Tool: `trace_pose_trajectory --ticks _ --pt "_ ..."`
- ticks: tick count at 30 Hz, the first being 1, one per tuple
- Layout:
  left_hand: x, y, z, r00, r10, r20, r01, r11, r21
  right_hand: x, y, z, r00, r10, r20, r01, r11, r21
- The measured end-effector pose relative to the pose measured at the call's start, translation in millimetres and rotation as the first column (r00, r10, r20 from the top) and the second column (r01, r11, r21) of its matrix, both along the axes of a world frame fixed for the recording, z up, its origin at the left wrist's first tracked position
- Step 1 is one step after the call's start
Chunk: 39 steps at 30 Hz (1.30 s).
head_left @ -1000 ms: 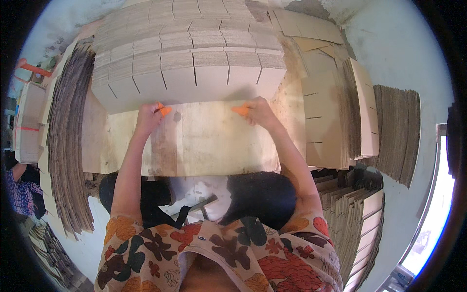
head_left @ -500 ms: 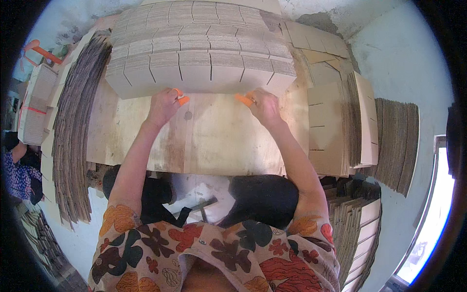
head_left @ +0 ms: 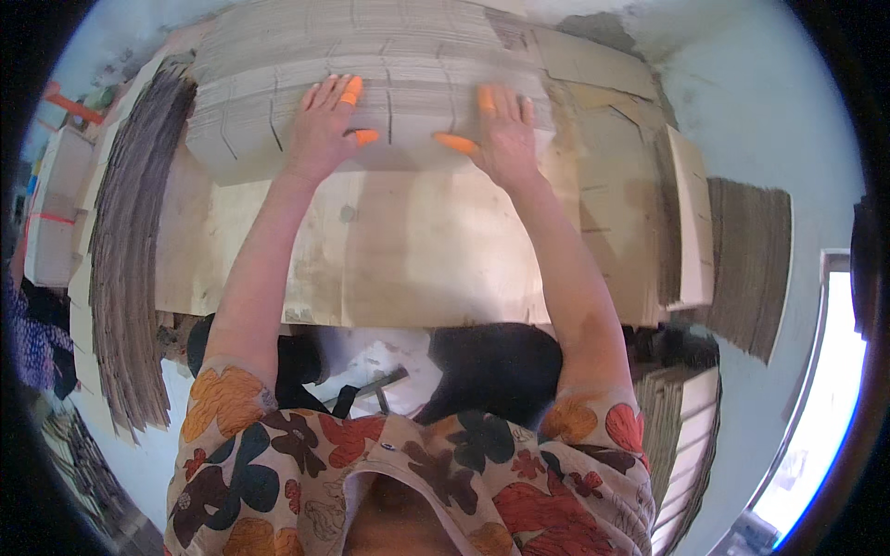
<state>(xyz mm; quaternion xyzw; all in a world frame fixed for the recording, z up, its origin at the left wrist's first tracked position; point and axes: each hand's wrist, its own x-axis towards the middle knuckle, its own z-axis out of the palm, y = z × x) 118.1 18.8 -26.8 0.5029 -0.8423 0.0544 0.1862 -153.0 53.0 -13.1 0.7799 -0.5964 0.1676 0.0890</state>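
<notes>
A broad stack of slotted cardboard sheets [head_left: 241,125] lies across the far side of the wooden table [head_left: 436,250]. My left hand [head_left: 324,130] rests on the front of this stack, left of its middle, fingers stretched forward and thumb pointing right. On the right part of the stack lies my right hand [head_left: 505,134], slightly blurred, its fingers extended and its thumb pointing left. Orange finger covers are on the thumb and index finger of both hands. Neither hand grips anything. The sheet edges under my palms are hidden.
Dark-edged cardboard sheets [head_left: 139,232] stand in a long row at the left. More slotted sheets [head_left: 693,222] and a brown cardboard pile [head_left: 751,264] stand at the right. A white box [head_left: 56,208] with a red band is at the far left, near another person's patterned clothing [head_left: 37,334].
Both hands have moved forward from the stack's near edge onto its top. Their pinched fingers have opened out flat. The whole view has shifted slightly.
</notes>
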Motion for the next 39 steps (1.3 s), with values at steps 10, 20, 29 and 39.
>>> trace_pose_trajectory --ticks 10,20,29,39 --pt "25.0 72.0 14.7 0.950 -0.216 -0.225 0.173 0.965 -0.196 -118.9 148.0 8.0 0.942 -0.316 -0.116 0.266 0.910 -0.317" --pt "22.0 204.1 -22.3 0.873 -0.229 -0.430 0.258 0.966 0.009 -170.7 231.2 23.6 0.600 -0.741 -0.300 0.766 0.640 -0.050" --pt "29.6 214.1 -8.7 0.912 -0.189 -0.363 0.246 0.962 0.118 -179.6 217.9 34.8 0.607 -0.790 -0.089 0.795 0.601 0.089" --pt "-11.7 123.1 22.4 0.890 -0.239 -0.389 0.205 0.970 -0.128 -129.2 204.5 98.2 0.589 -0.653 0.477 0.763 0.644 -0.060"
